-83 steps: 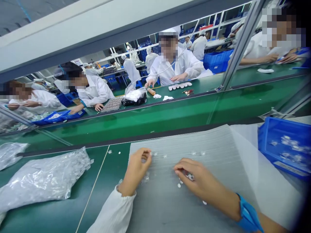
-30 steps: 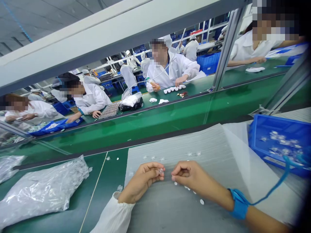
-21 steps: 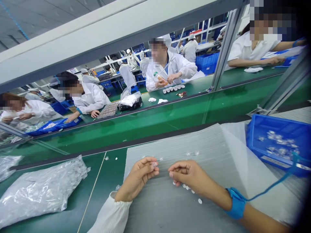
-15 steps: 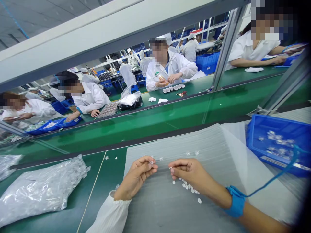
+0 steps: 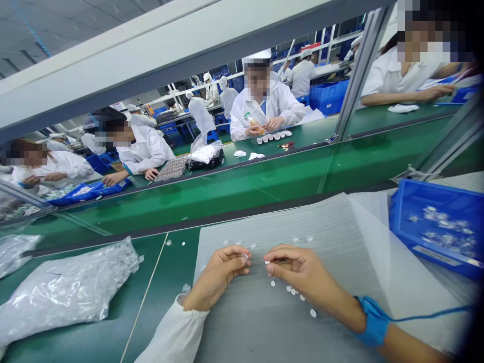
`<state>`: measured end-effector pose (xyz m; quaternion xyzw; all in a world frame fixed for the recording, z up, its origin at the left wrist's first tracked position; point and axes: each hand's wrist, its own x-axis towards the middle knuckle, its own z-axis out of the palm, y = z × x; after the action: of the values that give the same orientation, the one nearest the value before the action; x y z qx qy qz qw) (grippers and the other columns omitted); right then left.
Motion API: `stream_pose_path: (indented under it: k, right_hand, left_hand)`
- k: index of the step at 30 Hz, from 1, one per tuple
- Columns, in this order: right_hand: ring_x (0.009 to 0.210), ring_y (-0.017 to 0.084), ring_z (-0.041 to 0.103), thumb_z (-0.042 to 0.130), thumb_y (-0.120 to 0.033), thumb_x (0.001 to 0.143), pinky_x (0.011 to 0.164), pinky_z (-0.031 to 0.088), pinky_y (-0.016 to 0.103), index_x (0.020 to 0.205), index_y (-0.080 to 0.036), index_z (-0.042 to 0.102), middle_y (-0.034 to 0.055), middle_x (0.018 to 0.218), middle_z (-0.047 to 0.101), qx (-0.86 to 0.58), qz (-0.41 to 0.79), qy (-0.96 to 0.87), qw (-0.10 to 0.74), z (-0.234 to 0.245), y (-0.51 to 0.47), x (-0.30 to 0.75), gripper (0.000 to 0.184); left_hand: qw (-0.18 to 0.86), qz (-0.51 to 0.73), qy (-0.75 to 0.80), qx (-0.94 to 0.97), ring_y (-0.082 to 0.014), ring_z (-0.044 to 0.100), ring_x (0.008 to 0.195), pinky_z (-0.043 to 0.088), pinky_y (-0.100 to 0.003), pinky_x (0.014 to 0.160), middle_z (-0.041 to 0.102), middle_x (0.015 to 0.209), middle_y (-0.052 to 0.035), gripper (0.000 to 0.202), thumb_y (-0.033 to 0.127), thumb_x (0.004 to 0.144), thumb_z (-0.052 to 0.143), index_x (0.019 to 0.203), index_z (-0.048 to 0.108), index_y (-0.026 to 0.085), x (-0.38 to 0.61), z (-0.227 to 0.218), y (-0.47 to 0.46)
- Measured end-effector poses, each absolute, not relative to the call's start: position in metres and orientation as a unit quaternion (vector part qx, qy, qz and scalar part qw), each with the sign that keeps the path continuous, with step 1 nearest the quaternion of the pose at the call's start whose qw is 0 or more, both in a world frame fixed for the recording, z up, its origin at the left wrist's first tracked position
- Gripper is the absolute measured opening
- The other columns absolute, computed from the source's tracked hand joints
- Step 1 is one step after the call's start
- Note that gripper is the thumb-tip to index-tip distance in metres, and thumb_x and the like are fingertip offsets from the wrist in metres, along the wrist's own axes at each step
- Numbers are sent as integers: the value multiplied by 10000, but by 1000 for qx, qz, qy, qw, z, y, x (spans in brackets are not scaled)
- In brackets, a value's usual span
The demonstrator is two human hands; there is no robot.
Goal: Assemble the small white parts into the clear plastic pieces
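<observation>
My left hand (image 5: 223,272) pinches a small clear plastic piece (image 5: 245,255) between thumb and fingertips. Facing it a short gap away, my right hand (image 5: 293,267) is closed on a small white disc (image 5: 266,262), of which only the edge shows. Both hands are above a translucent foam sheet (image 5: 257,322). Several loose white discs (image 5: 313,313) lie on the sheet below my right hand. Beyond the hands, several clear plastic pieces (image 5: 295,240) rest near the sheet's far edge. A blue wrist strap (image 5: 372,320) with a cord circles my right wrist.
At right, a blue bin (image 5: 419,201) holds several clear-and-white parts. A large plastic bag (image 5: 64,292) of clear pieces lies at left on the green table (image 5: 124,322). Across the green conveyor belt (image 5: 242,189), co-workers in white coats (image 5: 242,111) sit. A metal frame beam (image 5: 113,70) crosses above.
Both hands stay closed and nearly in place. The clear piece in my left hand has turned and is more covered by the fingers. The whole view has shifted slightly.
</observation>
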<state>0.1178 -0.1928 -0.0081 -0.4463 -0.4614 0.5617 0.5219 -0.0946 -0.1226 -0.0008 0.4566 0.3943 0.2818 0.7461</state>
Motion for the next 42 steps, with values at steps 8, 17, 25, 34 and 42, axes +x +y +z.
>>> stream_pose_path:
  k: [8, 17, 25, 34, 42]
  right_hand:
    - [729, 198, 683, 774, -431, 740, 682, 540, 316, 888, -170, 719, 48, 737, 729, -493, 599, -405, 483, -12, -189, 118, 304]
    - [680, 185, 674, 726, -409, 805, 682, 551, 314, 873, -183, 750, 41, 756, 716, -492, 570, -459, 472, -24, -191, 113, 237]
    - [664, 175, 648, 705, -403, 823, 644, 501, 281, 871, -183, 717, 17, 656, 686, -522, 562, -462, 446, -26, -192, 112, 226]
    - [655, 166, 675, 764, -383, 762, 637, 525, 278, 803, -169, 681, 27, 725, 716, -513, 583, -442, 450, -22, -190, 116, 233]
    - [700, 179, 683, 810, -369, 725, 664, 551, 291, 824, -166, 685, 38, 759, 735, -482, 613, -440, 446, -21, -190, 120, 258]
  left_hand:
    - [686, 271, 434, 517, -202, 699, 855, 516, -324, 860, 768, 884, -77, 334, 322, 701, 862, 972, 755, 157, -78, -12, -134]
    - [638, 317, 457, 532, -201, 702, 731, 545, -296, 692, 746, 758, -62, 345, 348, 656, 878, 890, 727, 144, -63, -23, -147]
    - [614, 337, 450, 554, -216, 696, 797, 566, -314, 739, 728, 841, -71, 278, 315, 664, 869, 875, 775, 161, -63, -24, -147]
    - [594, 315, 422, 609, -211, 649, 796, 528, -312, 728, 673, 827, -57, 199, 312, 721, 831, 899, 820, 222, -68, -20, -144]
    - [665, 301, 396, 557, -198, 674, 790, 536, -309, 741, 714, 858, -60, 219, 317, 731, 833, 910, 802, 196, -68, -20, -144]
